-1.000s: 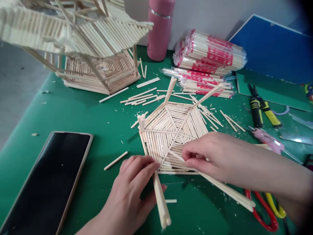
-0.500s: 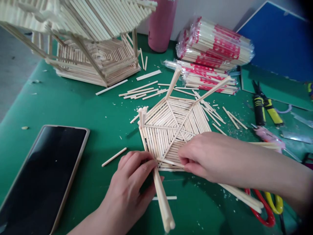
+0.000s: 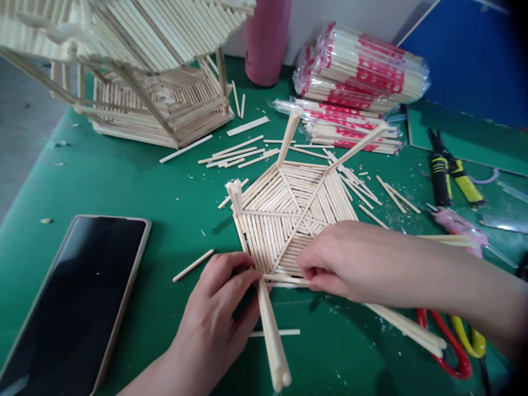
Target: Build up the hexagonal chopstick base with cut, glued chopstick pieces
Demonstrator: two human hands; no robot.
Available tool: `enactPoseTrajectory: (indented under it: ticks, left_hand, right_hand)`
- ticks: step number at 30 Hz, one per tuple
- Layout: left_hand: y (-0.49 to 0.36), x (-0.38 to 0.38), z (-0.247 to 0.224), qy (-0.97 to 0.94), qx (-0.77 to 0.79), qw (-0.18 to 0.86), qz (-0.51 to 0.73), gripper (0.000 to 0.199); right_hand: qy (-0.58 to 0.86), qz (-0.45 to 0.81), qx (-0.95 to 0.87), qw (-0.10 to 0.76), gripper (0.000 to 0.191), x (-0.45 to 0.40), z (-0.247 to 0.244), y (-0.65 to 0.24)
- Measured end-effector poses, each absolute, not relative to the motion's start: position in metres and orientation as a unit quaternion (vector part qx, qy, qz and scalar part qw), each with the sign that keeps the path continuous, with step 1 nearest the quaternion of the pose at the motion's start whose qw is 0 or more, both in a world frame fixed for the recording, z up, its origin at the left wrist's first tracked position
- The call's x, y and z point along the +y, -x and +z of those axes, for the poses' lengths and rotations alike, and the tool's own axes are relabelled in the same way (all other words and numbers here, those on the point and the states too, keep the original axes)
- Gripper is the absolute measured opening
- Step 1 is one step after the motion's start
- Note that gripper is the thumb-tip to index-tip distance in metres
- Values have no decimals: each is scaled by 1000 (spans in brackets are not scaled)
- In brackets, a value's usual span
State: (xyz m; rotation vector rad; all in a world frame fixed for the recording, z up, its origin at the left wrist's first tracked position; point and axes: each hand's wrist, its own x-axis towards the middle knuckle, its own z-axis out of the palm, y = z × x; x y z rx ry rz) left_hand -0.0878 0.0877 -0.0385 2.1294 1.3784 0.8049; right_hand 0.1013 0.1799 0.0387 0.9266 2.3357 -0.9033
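A six-sided base of thin wooden sticks (image 3: 264,239) lies flat in the middle, with crossing sticks on top and stick-bundle posts at its corners. My left hand (image 3: 218,311) is closed at the near-left corner, fingertips pinched around the foot of the post (image 3: 272,341) leaning toward me. My right hand (image 3: 330,261) pinches a short wooden stick (image 3: 284,279) along the base's near edge; its left end meets that post beside my left fingertips. The stick's right end is hidden by my right fingers. Another post (image 3: 406,328) emerges from under my right forearm.
A phone (image 3: 74,297) lies at left. Behind stand a stick-built pavilion model (image 3: 165,102) and a pink bottle (image 3: 267,44). Wrapped chopstick packs (image 3: 363,71) are piled at the back. Pliers (image 3: 454,170), a pink glue gun (image 3: 462,225) and red-handled scissors (image 3: 457,357) lie at right.
The short stick's left end has come down and toward me, so it now lies nearly along the near edge by the post. My left fingertips have shifted slightly left.
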Motion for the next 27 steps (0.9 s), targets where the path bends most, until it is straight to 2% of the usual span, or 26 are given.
enactPoseTrajectory:
  ticks: [12, 20, 27]
  left_hand:
    - [90, 93, -36, -799, 491, 200, 285, 18]
    - [92, 90, -43, -790, 486, 232, 293, 19]
    - [91, 94, -39, -809, 471, 209, 282, 16]
  right_hand:
    - [-321, -359, 837, 258, 12, 185, 40, -102]
    - [-296, -346, 845, 281, 13, 186, 41, -100]
    - [-291, -339, 852, 274, 14, 187, 41, -99]
